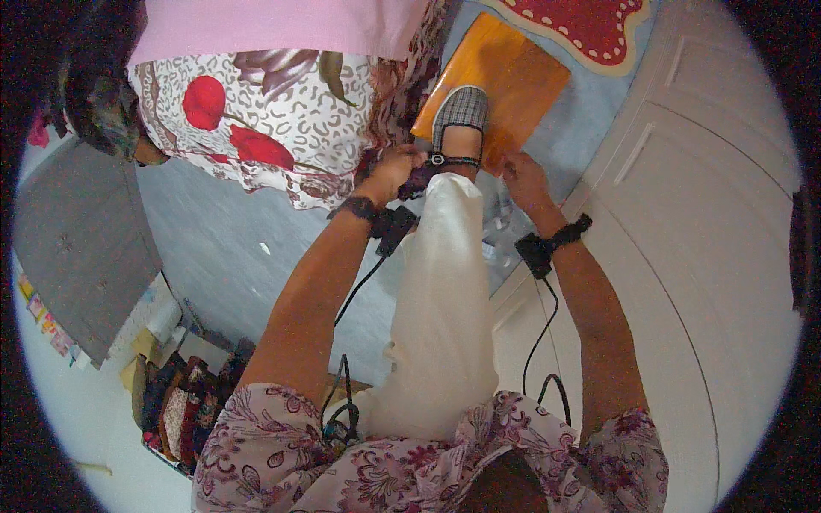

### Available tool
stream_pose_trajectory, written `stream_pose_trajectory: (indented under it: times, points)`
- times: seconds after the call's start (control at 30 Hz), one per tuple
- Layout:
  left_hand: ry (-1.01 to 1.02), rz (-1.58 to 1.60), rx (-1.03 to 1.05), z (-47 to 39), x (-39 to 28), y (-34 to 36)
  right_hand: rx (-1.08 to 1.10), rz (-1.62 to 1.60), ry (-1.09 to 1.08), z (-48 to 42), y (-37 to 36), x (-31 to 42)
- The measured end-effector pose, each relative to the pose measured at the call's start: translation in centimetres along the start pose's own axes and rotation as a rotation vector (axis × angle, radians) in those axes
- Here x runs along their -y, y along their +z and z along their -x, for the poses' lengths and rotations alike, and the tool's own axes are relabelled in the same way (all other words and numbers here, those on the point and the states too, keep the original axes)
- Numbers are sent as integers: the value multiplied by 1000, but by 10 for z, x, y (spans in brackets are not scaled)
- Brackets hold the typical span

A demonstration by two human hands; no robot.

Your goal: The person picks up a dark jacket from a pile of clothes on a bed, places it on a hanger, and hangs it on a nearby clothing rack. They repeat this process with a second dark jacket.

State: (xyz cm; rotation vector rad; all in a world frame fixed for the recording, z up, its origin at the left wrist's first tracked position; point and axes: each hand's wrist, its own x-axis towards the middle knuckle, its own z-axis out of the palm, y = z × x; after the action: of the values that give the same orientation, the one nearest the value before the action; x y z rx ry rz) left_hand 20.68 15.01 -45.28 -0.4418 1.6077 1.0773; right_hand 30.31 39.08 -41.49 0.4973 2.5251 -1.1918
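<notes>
My foot, in a grey checked slip-on shoe (pixel 463 109), rests on a glossy orange wooden board or stool top (pixel 523 83). A black strap (pixel 458 160) with a small round buckle or device crosses the ankle, just above the hem of a pale trouser leg (pixel 446 276). My left hand (pixel 399 168) has its fingertips at the strap's left side; whether they grip it is unclear. On the other side of the ankle, my right hand (pixel 527 185) is curled by the board's near corner, its fingertips partly blurred. Dark bunched cloth (pixel 417 183) lies beside the ankle, near my left hand.
A bed with a floral sheet (pixel 308 109) stands at the upper left. Pale panelled cabinet doors (pixel 667 211) line the right. A red mat (pixel 596 25) lies at the top. Cables (pixel 359 288) hang from black wrist-worn devices (pixel 391 227). Lower left holds a basket of folded cloth (pixel 176 404).
</notes>
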Motion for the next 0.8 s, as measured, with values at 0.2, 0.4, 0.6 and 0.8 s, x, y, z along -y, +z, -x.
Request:
stream_pose_trajectory:
  times: [0.2,0.4,0.6,0.8]
  points:
    - [-58,-36,76,76,-31,-14,133,152,151,80,-29,-37]
    - [-43,2,42,172,-74,-27,34,63,246,181,-38,-27]
    - [77,125,-59,265,-93,-65,45,120,166,254,-58,10]
    - [251,144,-236,342,-89,-126,5,202,177,279,-89,39]
